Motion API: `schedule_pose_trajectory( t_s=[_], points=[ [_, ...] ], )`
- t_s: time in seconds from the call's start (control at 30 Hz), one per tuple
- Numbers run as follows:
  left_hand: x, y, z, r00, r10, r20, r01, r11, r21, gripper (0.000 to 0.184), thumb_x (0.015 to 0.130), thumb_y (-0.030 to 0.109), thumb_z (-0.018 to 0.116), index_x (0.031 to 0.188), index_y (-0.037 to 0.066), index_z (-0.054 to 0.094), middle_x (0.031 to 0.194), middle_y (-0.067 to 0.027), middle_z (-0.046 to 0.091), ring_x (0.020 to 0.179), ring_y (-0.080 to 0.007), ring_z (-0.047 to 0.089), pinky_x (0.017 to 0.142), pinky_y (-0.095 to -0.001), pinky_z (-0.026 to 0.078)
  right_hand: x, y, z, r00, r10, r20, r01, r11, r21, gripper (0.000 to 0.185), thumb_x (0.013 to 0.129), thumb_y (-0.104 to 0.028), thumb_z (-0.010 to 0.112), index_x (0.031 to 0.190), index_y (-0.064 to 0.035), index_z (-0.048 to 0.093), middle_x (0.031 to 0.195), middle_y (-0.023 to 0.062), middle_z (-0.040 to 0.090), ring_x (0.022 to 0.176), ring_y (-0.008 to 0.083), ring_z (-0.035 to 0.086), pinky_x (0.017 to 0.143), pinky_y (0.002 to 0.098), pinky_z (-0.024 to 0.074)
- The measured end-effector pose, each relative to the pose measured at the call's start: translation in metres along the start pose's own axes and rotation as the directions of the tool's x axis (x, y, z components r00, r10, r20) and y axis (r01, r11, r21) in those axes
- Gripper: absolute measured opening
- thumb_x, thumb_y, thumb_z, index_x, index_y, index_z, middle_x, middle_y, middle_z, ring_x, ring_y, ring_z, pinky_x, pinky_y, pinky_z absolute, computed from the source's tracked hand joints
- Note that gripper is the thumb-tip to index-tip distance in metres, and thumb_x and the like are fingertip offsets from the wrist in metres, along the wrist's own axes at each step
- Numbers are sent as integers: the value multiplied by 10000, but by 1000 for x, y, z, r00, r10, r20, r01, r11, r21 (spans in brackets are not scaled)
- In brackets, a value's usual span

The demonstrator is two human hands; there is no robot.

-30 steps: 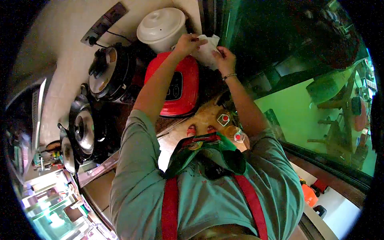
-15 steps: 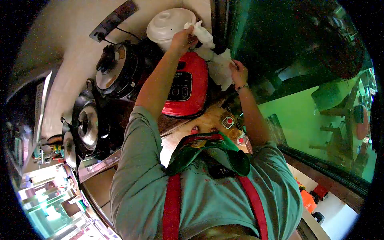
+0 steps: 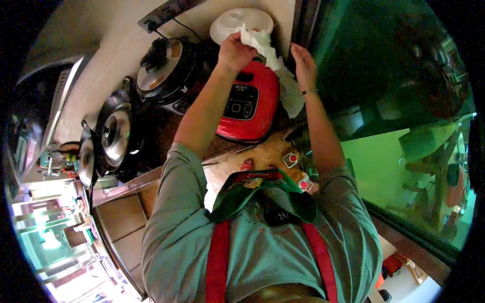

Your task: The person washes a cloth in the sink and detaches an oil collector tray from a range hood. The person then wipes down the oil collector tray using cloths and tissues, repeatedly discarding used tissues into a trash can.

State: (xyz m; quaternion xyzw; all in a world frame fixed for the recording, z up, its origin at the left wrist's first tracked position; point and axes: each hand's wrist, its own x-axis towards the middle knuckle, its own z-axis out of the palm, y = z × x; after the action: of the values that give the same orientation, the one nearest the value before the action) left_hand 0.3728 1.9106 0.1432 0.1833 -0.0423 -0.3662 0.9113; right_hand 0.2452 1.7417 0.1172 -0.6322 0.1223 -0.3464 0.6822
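My left hand (image 3: 237, 53) is closed on one end of a crumpled white sheet (image 3: 260, 43), paper or cloth, I cannot tell which. From there the sheet runs down beside a red rice cooker (image 3: 250, 101), between it and the window frame. Behind the sheet stands a white lidded pot (image 3: 227, 24), partly covered by it. My right hand (image 3: 304, 65) is raised near the dark window frame, apart from the sheet, its fingers stretched out and nothing visible in them.
A black electric cooker (image 3: 164, 70) stands left of the red one, below a power strip (image 3: 169, 12) on the wall. Further left are a lidded wok (image 3: 113, 134) and another lidded pan (image 3: 86, 156). Bottles with red caps (image 3: 292, 159) stand low by the window glass (image 3: 374, 76).
My right hand has let go of the white sheet and moved up toward the window frame. My left hand still holds the sheet over the white pot. The view has shifted slightly.
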Motion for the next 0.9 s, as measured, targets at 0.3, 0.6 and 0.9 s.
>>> schedule_pose_trajectory(
  t_s=[0.3,0.6,0.9],
  points=[
    [-82,0,43,966,256,-20,-243,938,247,274,964,220,393,1174,74,492,1202,-119,571,1113,-288,541,946,-472,431,-44,-66,20,943,56,327,-11,990,-137,405,757,-226,797,1052,17,661,895,52,668,793,131,615,692,265,505],
    [-199,26,40,795,600,-94,-499,734,460,274,999,233,451,1242,124,520,1199,-39,571,1067,-188,567,927,-378,476,-85,-86,59,444,341,829,-838,485,250,249,889,-126,615,1098,9,612,1009,74,664,854,151,653,716,274,534],
    [-344,29,3,800,510,-318,-406,849,339,282,937,202,536,1177,54,545,1132,-62,601,1047,-199,564,930,-396,435,-213,-99,161,708,99,700,-303,937,174,194,814,-137,715,963,-18,673,919,19,667,809,93,595,738,242,472]
  ],
)
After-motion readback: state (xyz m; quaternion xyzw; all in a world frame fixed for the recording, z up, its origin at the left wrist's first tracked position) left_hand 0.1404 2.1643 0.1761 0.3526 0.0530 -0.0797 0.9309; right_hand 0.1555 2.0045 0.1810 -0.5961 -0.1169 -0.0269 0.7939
